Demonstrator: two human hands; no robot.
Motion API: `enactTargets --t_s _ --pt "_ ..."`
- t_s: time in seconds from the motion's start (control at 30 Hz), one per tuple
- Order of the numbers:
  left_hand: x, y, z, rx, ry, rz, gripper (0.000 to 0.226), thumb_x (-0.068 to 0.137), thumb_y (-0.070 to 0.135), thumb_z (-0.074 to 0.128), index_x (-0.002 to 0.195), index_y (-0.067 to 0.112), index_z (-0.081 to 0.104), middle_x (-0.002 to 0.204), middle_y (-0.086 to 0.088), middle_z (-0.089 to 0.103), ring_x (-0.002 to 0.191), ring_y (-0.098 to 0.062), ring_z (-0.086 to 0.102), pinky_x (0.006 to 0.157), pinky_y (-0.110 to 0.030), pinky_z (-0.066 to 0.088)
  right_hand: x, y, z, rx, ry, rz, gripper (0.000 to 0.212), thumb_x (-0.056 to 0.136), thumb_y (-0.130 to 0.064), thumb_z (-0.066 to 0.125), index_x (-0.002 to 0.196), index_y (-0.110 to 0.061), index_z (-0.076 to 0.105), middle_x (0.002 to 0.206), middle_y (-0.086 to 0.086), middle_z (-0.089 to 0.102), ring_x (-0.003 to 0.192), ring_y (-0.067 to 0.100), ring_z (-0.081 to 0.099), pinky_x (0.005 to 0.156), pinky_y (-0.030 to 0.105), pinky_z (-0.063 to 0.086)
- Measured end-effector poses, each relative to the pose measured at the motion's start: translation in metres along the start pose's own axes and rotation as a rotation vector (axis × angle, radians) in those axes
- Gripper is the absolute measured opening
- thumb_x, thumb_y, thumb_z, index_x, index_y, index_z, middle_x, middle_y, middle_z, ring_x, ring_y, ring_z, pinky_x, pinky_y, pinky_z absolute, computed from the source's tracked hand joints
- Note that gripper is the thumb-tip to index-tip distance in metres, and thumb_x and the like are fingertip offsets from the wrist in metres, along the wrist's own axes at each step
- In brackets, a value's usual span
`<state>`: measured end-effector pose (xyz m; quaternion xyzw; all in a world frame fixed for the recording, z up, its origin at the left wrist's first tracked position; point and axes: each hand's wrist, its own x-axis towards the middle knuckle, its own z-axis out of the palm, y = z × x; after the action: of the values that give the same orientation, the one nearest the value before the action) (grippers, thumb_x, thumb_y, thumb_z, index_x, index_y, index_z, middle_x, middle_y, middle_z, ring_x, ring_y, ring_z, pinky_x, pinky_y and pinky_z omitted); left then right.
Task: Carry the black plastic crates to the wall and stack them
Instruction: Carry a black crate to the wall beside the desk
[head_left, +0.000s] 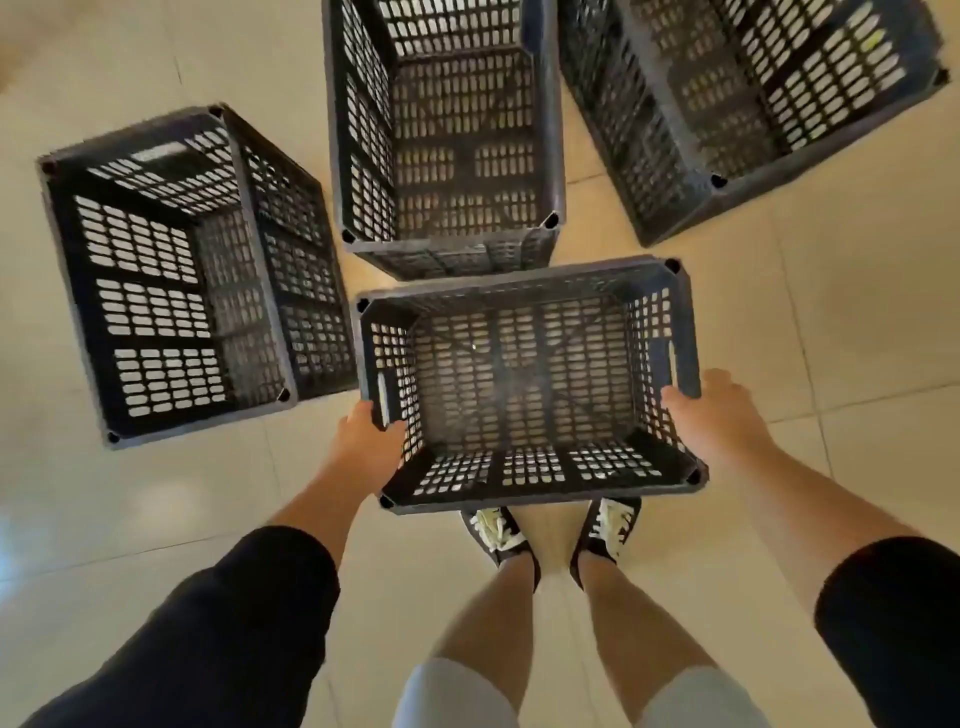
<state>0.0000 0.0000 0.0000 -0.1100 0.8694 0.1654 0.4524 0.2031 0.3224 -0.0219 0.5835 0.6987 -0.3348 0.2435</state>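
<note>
Four black plastic crates on a cream tiled floor (831, 338), seen from above. Far left crate (171, 270) stands on the floor, angled, apart from the rest. Left hand (366, 436) grips the left short wall of the near crate (524, 389), fingers curled over the rim at the handle slot. Near crate is held in front of the person, just above the dark shoes (498, 535); can't tell if its base touches the floor. Middle crate (447, 130) sits directly behind it, their rims almost touching. Right hand (711, 410) wraps the right short wall of the near crate, thumb lying along the rim. Far right crate (753, 109) stands top right, tilted off-axis, partly cut by the frame edge. No readable label, brand or writing on any crate. Dark sleeves (234, 623) at bottom corners.
</note>
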Motion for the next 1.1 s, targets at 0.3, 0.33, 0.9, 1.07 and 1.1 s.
enactTargets --t_s 0.3,0.33,0.9,1.07,1.1 --pt "0.107 -0.022 0.039 -0.212 0.173 -0.173 0.043 0.107 0.028 0.052 0.146 0.012 0.046 0.120 -0.007 0.060 0.107 -0.026 0.060 0.081 -0.039 0.046 0.097 0.019 0.040 0.146 0.074 0.049 0.047 0.100 -0.032 0.060 0.141 -0.013 0.050 0.126 0.012 0.065 0.098 0.033 0.063 0.078 0.037 0.049" --pt "0.116 -0.024 0.042 -0.293 0.167 -0.192 0.036 0.109 0.027 0.049 0.141 0.010 0.048 0.114 -0.007 0.061 0.105 -0.024 0.062 0.076 -0.037 0.047 0.105 0.021 0.045 0.190 0.057 0.076 0.042 0.102 -0.030 0.057 0.140 -0.012 0.053 0.126 0.012 0.067 0.097 0.031 0.065 0.077 0.035 0.048" --pt "0.042 0.007 -0.005 -0.452 0.122 -0.138 0.008 0.103 0.014 0.053 0.107 0.009 0.059 0.077 -0.005 0.057 0.060 -0.017 0.052 0.062 -0.032 0.047 0.050 0.050 -0.016 0.413 0.012 0.174 0.027 0.098 -0.031 0.062 0.112 -0.009 0.068 0.085 0.004 0.067 0.067 0.020 0.062 0.065 0.032 0.050" --pt "-0.055 0.057 -0.065 -0.338 0.113 -0.078 0.015 0.100 0.025 0.058 0.094 0.012 0.063 0.081 -0.009 0.064 0.067 -0.021 0.060 0.069 -0.040 0.052 -0.034 0.063 -0.103 0.492 -0.007 0.250 0.030 0.096 -0.032 0.062 0.107 -0.005 0.067 0.081 0.009 0.067 0.067 0.025 0.062 0.079 0.043 0.057" --pt "-0.076 0.069 -0.077 -0.322 0.098 -0.059 0.016 0.099 0.026 0.059 0.093 0.012 0.064 0.082 -0.010 0.064 0.067 -0.022 0.061 0.070 -0.040 0.052 -0.052 0.065 -0.122 0.514 -0.011 0.260 0.028 0.096 -0.031 0.061 0.104 -0.006 0.067 0.081 0.010 0.066 0.068 0.026 0.062 0.077 0.041 0.056"
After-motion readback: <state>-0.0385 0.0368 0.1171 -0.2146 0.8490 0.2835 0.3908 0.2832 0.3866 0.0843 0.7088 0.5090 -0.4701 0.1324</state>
